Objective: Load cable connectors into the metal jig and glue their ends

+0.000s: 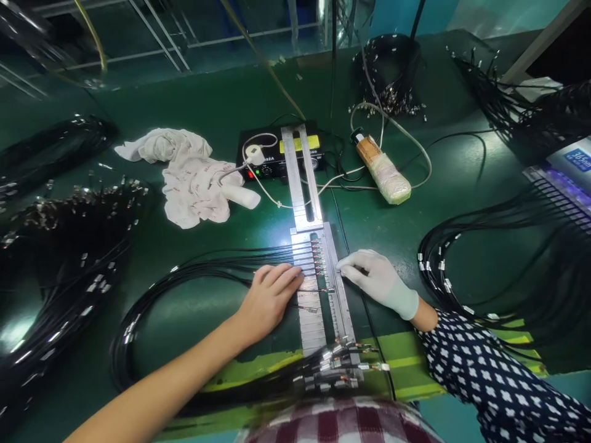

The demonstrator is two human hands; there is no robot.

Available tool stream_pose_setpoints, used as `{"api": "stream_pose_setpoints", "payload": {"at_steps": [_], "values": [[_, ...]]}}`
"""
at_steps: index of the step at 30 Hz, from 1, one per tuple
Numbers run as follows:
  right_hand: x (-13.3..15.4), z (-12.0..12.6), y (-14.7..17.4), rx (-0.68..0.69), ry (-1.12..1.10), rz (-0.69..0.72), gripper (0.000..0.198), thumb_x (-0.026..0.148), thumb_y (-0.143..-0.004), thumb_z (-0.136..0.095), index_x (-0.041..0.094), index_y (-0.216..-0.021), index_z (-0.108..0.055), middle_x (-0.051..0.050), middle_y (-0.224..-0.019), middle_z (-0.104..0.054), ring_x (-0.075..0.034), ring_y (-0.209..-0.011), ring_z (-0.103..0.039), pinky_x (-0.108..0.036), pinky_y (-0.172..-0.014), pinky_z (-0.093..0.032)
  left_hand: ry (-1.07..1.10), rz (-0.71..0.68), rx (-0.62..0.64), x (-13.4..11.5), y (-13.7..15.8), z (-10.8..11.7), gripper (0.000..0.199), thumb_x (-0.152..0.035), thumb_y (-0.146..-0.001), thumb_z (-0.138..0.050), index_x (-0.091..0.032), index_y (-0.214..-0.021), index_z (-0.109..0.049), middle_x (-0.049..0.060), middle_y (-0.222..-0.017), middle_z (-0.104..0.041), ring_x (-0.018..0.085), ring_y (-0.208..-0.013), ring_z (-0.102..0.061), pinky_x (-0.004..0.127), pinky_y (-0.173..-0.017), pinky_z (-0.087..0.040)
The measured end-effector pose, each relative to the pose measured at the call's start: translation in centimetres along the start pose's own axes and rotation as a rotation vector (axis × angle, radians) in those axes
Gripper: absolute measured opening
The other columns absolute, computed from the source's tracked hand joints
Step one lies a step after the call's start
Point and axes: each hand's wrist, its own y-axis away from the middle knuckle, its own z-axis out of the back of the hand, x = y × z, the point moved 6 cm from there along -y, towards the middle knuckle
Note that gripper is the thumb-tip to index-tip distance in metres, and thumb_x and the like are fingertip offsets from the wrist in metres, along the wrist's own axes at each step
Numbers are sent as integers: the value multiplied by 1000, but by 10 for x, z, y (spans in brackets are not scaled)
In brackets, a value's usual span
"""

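Note:
A slotted metal fixture [311, 320] lies lengthwise before me, with several black cables [258, 251] set side by side across its upper part. Their stripped ends, with small metal tips, line up in the slot. My left hand [272, 298], bare, presses its closed fingers on a cable at the fixture's left edge. One cable end [325, 290] sticks out past those fingers, across the slot. At the fixture's right edge, my right hand [383, 280] in a white glove has thumb and forefinger pinched; what lies between them is hidden.
A black control box [272, 169] stands behind the fixture. White crumpled cloth [184, 175] lies left of it, and a tape-wrapped handheld tool [383, 172] lies right. Cable bundles rest at left [69, 258], at the front edge [277, 375] and at right [443, 264].

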Motion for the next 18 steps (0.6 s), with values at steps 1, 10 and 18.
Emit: {"api": "stream_pose_setpoints", "payload": {"at_steps": [1,10,18], "values": [[-1,-1,1,-5,1,3,13,26,-95,-60,27,-92,-73,3,-93,-75,-18,-87,-65,-34,-85,-43,18,-31,12,-4,-3,-1,38,-11,-99,-37,-13,-131,-58,10,-132,-64,25,-123,-49,40,-100,-31],[1,-2,2,-35,0,19,14,24,-95,-60,26,-90,-73,2,-91,-75,-17,-85,-66,-32,-83,-43,-23,-69,-93,-16,-12,-11,45,-4,-94,-36,-12,-134,-57,5,-134,-65,20,-119,-53,34,-101,-32],[1,-3,2,-25,29,-30,14,25,-94,-60,26,-90,-73,2,-94,-76,-19,-89,-66,-32,-84,-45,-27,-55,-146,-17,-15,-8,43,-6,-94,-37,-15,-131,-58,4,-129,-67,20,-112,-56,35,-97,-35]]}}
